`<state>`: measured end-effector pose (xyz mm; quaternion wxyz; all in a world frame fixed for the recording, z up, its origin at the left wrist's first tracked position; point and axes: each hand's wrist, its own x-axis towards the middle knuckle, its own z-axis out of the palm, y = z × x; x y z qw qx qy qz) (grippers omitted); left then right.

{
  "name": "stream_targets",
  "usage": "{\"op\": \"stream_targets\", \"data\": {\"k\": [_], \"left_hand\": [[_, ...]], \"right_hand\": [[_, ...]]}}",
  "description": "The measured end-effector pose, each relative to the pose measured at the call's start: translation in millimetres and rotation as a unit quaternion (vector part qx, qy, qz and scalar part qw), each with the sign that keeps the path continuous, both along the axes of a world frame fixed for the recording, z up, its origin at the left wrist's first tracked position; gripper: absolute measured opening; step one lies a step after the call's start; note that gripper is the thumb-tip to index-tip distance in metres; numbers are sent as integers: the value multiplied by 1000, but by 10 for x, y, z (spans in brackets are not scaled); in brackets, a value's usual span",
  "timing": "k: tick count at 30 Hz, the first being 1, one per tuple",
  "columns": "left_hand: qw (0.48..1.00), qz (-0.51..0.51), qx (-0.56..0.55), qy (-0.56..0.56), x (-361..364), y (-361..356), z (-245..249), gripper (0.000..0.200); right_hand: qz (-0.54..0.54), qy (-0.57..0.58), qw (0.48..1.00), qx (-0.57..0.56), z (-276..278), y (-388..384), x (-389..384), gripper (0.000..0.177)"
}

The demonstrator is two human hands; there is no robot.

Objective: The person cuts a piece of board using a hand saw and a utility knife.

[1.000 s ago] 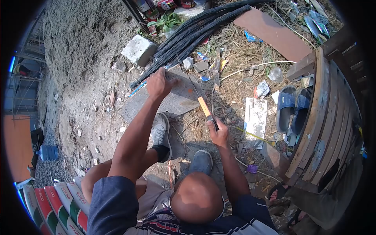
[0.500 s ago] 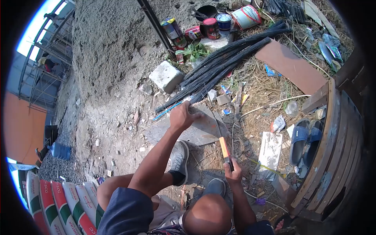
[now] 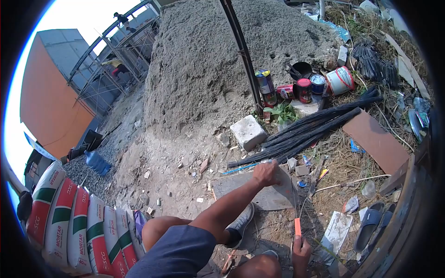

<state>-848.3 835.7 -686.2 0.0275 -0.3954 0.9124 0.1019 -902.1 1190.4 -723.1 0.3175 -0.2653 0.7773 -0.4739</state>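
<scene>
My left hand [image 3: 266, 173] is closed on the far edge of a flat grey board [image 3: 273, 198], which lies low over the ground in front of my feet. In my right hand [image 3: 301, 251] is the orange handle of a hand saw [image 3: 297, 226]. The thin blade, seen nearly edge-on, runs forward along the board's right end. My grey shoe [image 3: 242, 221] is by the board's near side. Just past the far edge lie a blue strip [image 3: 238, 169] and a bundle of black strands [image 3: 296, 139].
A white block [image 3: 248, 132] and paint cans [image 3: 304, 90] stand ahead, before a sand heap [image 3: 199, 60]. Mortar bags [image 3: 60, 231] are stacked left. Slippers [image 3: 369, 227], a brown panel [image 3: 378, 142] and a wooden bench [image 3: 405, 217] lie right. A person [image 3: 116, 65] is on distant scaffolding.
The view has tilted up and turned left, so the scene sits lower and further right. My left hand stays on the board; my right hand still grips the saw, lower in view.
</scene>
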Motion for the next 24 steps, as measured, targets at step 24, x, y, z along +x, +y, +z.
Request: {"op": "stream_targets", "data": {"k": [24], "left_hand": [[999,10,-37,7,-7,84,21,72]], "right_hand": [[2,34,999,-16,-676,-591,-128,44]]}}
